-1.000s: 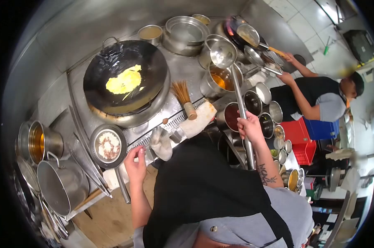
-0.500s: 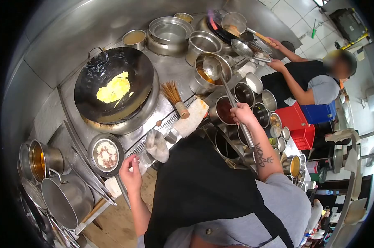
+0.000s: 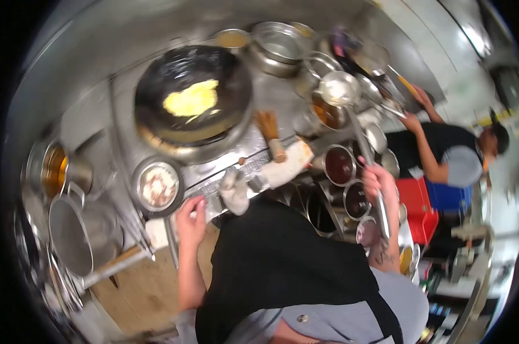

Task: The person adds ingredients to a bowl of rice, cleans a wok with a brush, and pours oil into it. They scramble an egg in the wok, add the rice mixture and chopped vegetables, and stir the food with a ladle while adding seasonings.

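Gripping the ladle (image 3: 339,89), the right hand (image 3: 378,179) is right of the wok (image 3: 230,86), which holds yellow egg (image 3: 191,100). The left hand (image 3: 191,221), loosely open, is nearer the body than the wok, beside the cloth (image 3: 234,192).

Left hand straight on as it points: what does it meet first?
The left hand would likely meet the silver steel stove's front strip first or, if above it, the round black metal wok; depth is unclear.
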{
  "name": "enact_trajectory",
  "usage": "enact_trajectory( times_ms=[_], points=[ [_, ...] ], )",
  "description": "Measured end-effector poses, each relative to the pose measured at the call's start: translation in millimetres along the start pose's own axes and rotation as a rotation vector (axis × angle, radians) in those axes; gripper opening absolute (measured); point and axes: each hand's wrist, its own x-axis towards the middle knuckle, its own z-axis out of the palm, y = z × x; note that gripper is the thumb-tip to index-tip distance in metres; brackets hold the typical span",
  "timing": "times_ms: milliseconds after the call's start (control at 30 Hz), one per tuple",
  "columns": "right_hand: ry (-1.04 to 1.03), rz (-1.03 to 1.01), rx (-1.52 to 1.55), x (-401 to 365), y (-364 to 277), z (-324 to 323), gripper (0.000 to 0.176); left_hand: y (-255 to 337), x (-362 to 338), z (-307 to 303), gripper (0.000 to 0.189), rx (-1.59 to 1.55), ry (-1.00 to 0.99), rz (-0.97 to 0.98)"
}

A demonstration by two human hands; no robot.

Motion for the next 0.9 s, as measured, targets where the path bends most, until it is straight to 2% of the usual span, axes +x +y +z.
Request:
enact_trajectory(
  times_ms=[33,133,300,400,433,467,567,667,767,800,833,900],
  points=[
    [-0.049,0.020,0.012,-11.2,-1.3,15.7,0.029,2.0,-0.2,-2.2,0.014,0.015,0.005,0.015],
    [-0.105,0.077,-0.203,-17.9,-11.3,56.8,0.036,6.0,-3.9,0.6,0.014,-0.019,0.073,0.029],
    [-0.329,0.163,-0.692,61.2,-6.7,132.6,0.036,13.3,-4.0,12.6,0.014,-0.036,0.109,0.063],
    [-0.346,0.179,-0.538,138.8,31.6,167.7,0.005,19.4,-4.5,15.9,0.014,-0.012,0.106,0.093],
    [-0.387,0.184,-0.459,155.6,49.1,179.1,0.006,24.4,-5.2,15.9,0.014,-0.006,0.113,0.095],
    [-0.372,0.126,-0.485,165.0,67.2,192.9,0.009,28.9,-7.7,13.8,0.014,0.004,0.140,0.087],
    [-0.217,-0.186,-0.878,199.4,104.5,182.5,0.029,27.0,-23.5,8.6,0.014,0.017,0.290,-0.001],
    [-0.268,-0.226,-1.106,210.7,99.7,176.1,0.033,6.7,-40.6,14.6,0.014,0.005,0.359,-0.125],
    [-0.433,0.018,-1.070,201.5,102.5,181.3,0.039,8.1,-44.9,25.6,0.015,0.006,0.328,-0.152],
    [-0.492,0.049,-1.045,192.5,102.8,181.0,0.047,12.3,-43.1,28.0,0.015,0.013,0.305,-0.151],
    [-0.513,0.005,-1.151,181.9,105.4,177.8,0.055,16.1,-40.5,29.9,0.015,0.018,0.284,-0.149],
    [-0.518,-0.076,-1.161,157.7,108.9,176.5,0.056,23.3,-34.7,30.9,0.014,0.052,0.294,-0.126]
  ],
)
